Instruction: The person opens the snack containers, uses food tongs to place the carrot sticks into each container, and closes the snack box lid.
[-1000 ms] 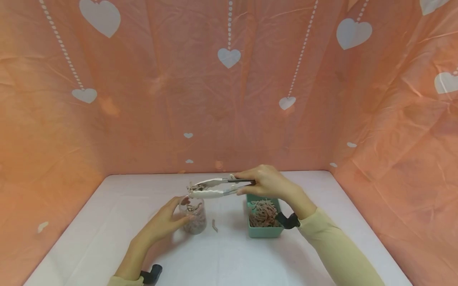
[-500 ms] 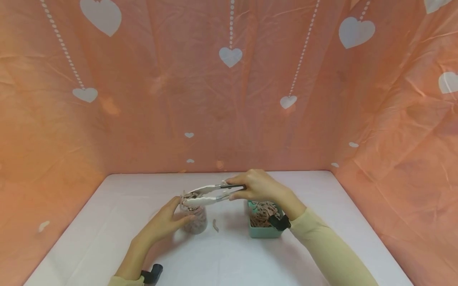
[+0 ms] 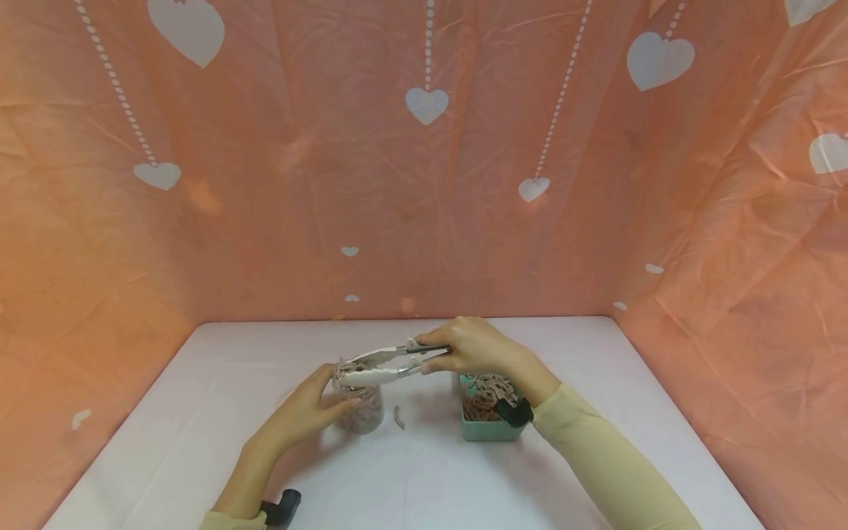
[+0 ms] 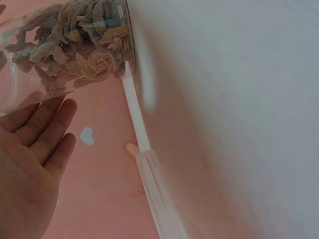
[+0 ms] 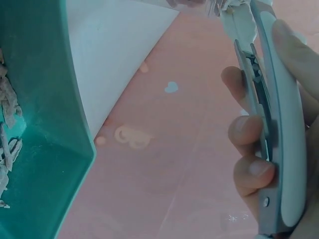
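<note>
My left hand (image 3: 306,409) holds a clear jar (image 3: 367,418) upright on the table, fingers behind it and thumb across its near side. Brownish dried strips (image 4: 82,47) fill much of the jar. A pair of tongs (image 3: 371,377) with white tips and a grey handle is in my right hand (image 3: 473,347), fingers and thumb wrapped round the handle. The tips sit at the jar's mouth with strips between them. How deep they reach is hard to see. To the right, below my right wrist, stands a green box (image 3: 492,432) with more strips in it.
One loose strip (image 3: 399,417) lies on the white table (image 3: 424,486) between the jar and the box. An orange cloth (image 3: 298,184) with white hearts hangs behind the table and at both sides.
My right hand has moved left and slightly down, bringing the tongs and their strips from above the jar to its mouth. The left hand and the jar have stayed in place.
</note>
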Available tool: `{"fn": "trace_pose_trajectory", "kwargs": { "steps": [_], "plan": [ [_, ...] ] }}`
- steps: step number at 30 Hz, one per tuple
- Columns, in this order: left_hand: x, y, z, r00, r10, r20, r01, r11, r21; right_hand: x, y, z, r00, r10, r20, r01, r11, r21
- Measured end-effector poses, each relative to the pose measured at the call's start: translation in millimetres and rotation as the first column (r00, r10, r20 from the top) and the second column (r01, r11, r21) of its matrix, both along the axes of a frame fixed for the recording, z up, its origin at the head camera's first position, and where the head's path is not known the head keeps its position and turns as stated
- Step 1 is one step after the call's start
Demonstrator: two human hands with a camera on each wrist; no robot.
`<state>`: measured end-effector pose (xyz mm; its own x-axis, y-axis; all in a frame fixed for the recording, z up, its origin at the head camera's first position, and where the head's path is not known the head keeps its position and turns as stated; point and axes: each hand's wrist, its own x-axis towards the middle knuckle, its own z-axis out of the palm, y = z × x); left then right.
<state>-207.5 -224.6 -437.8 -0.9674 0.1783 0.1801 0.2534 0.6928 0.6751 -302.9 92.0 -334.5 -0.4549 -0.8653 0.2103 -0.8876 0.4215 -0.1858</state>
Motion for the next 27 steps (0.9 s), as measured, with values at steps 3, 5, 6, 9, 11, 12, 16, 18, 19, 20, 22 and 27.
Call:
{"fn": "trace_pose_trajectory", "kwargs": {
  "steps": [3,5,6,9,11,12,16,18,19,20,22,27],
  "plan": [
    [-0.2,-0.2,0.2,1.0,-0.002,0.002,0.002,1.0,0.008,-0.3,0,0.3,1.0,-0.005,0.003,0.005,1.0,0.005],
    [0.0,-0.1,0.4,1.0,-0.001,0.006,0.001,1.0,0.01,-0.3,0,0.7,1.0,-0.005,0.005,0.005,1.0,0.006],
    [0.0,-0.1,0.5,1.0,0.0,0.007,0.0,1.0,0.009,-0.1,0,0.9,1.0,-0.005,0.006,0.005,1.0,0.006],
    [0.3,-0.1,0.4,1.0,0.003,0.009,-0.003,1.0,0.0,0.9,1,1.5,1.0,-0.009,0.004,0.009,1.0,0.008],
    [0.5,0.2,0.5,1.0,0.005,0.005,-0.005,1.0,-0.007,1.3,1,1.3,1.0,-0.013,0.001,0.013,1.0,0.007],
    [0.7,0.3,0.5,1.0,0.006,0.006,-0.006,1.0,-0.007,1.6,1,1.4,1.0,-0.015,-0.001,0.015,1.0,0.006],
    [1.4,1.6,0.7,1.0,0.006,0.006,-0.006,1.0,-0.001,3.5,3,0.0,1.0,-0.004,-0.015,0.004,1.0,-0.016],
    [1.6,1.8,0.8,1.0,0.006,0.008,-0.006,1.0,0.002,5.1,4,-1.0,1.0,0.003,-0.021,-0.004,1.0,-0.03],
    [1.7,1.9,0.9,1.0,0.005,0.007,-0.005,1.0,0.002,5.9,5,-1.6,1.0,0.005,-0.02,-0.006,0.999,-0.04],
    [1.8,2.1,1.1,1.0,0.005,0.005,-0.005,1.0,0.002,6.8,6,-2.2,1.0,0.001,-0.014,-0.002,0.999,-0.05],
    [1.8,2.2,1.4,1.0,0.005,0.0,-0.005,1.0,0.0,8.6,9,-3.3,1.0,-0.012,0.006,0.012,0.997,-0.073],
    [2.2,1.7,1.9,1.0,0.001,0.0,-0.001,1.0,0.0,13.6,19,-6.9,0.998,-0.055,0.031,0.059,0.987,-0.15]
  ]
}}
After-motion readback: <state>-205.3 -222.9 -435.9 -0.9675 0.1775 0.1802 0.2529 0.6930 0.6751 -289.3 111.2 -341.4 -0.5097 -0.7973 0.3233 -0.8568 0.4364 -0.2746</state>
